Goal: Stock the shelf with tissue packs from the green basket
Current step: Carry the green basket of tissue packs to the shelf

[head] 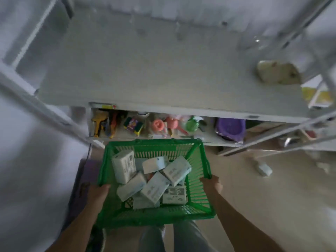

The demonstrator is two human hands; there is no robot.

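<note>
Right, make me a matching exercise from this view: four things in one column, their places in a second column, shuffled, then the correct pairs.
Things:
1. tissue packs
2. purple bowl
3. left hand
4. beige object

Places:
A. on the shelf board, at its right end
B. on the lower shelf, right of the green spray bottle
C. gripping a side rim of the green basket
D. piled loose inside the green basket

Pairs: 1-D, 2-B, 3-C, 4-A
</note>
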